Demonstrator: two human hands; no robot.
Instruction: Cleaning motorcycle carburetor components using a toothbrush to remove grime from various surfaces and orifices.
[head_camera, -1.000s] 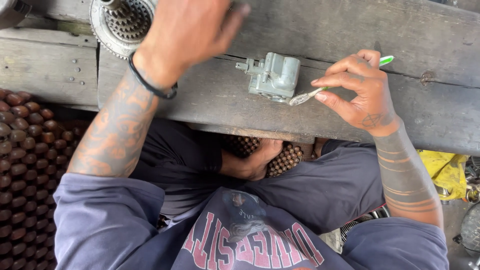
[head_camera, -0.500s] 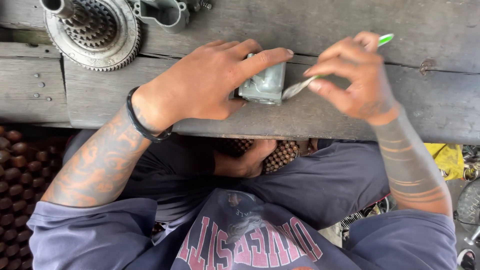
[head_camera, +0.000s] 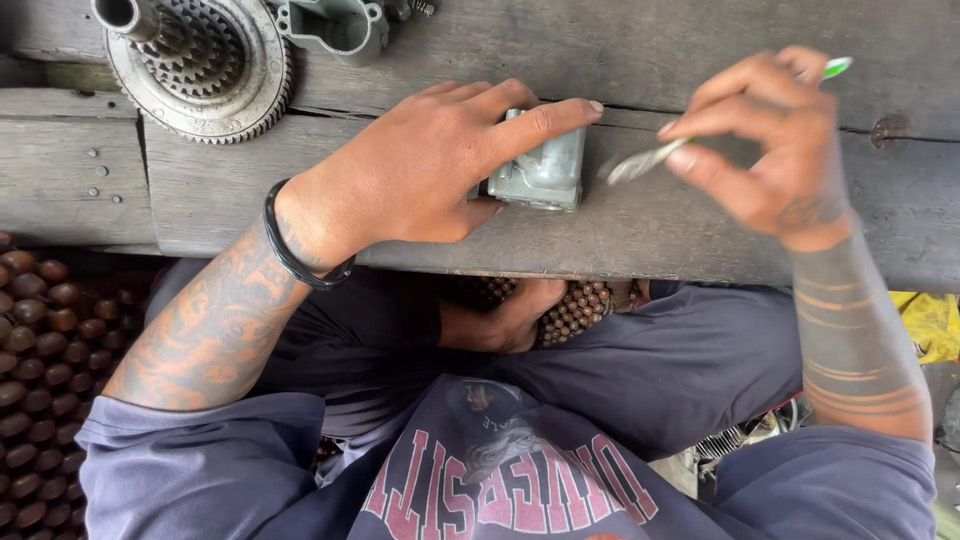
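My left hand (head_camera: 432, 168) grips a small grey metal carburetor body (head_camera: 545, 170) that rests on a weathered wooden bench (head_camera: 650, 215); the fingers wrap over its top and left side. My right hand (head_camera: 770, 150) holds a toothbrush with a green handle (head_camera: 838, 67), pinched between thumb and fingers. Its worn bristle end (head_camera: 632, 165) points left and hovers just right of the metal part, blurred by motion. A black band circles my left wrist.
A round toothed gear assembly (head_camera: 195, 60) with a central shaft lies at the bench's far left. Beside it sits a grey metal housing (head_camera: 335, 25). A beaded brown mat (head_camera: 40, 370) covers the area at lower left. Something yellow (head_camera: 925, 320) lies at the right.
My left hand came down from the gear at the far left and closed on the metal part. The right hand with the toothbrush shifted slightly right and up.
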